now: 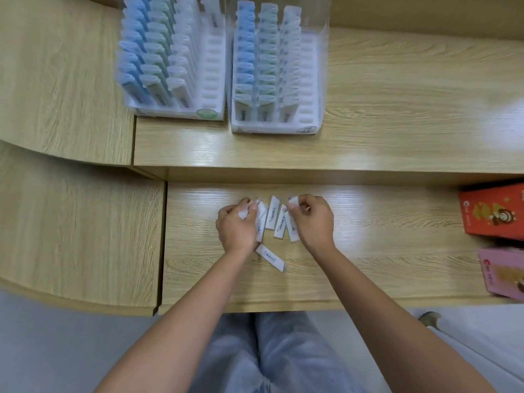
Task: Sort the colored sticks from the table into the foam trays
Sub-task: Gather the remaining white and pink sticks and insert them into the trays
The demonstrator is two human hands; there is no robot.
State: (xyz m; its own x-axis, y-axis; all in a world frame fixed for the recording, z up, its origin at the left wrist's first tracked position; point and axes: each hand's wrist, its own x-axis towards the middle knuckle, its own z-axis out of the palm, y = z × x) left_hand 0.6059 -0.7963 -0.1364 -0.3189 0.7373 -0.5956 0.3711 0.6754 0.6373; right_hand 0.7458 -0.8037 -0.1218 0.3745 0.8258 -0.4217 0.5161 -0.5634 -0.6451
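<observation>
Several white sticks (272, 217) with printed labels lie in a small heap on the lower wooden table. One more white stick (270, 257) lies apart, nearer to me. My left hand (236, 226) is closed on a white stick at the heap's left edge. My right hand (312, 219) pinches another white stick at the heap's right edge. Two white foam trays stand on the raised shelf behind: the left tray (209, 78) and the right tray (307, 80). Each holds rows of blue, green and white sticks, with its rightmost column of slots bare.
A red box (493, 212) and a pink box (503, 272) lie at the table's right edge. A step in the wood separates the lower table from the shelf with the trays. My legs in jeans show below the table's front edge.
</observation>
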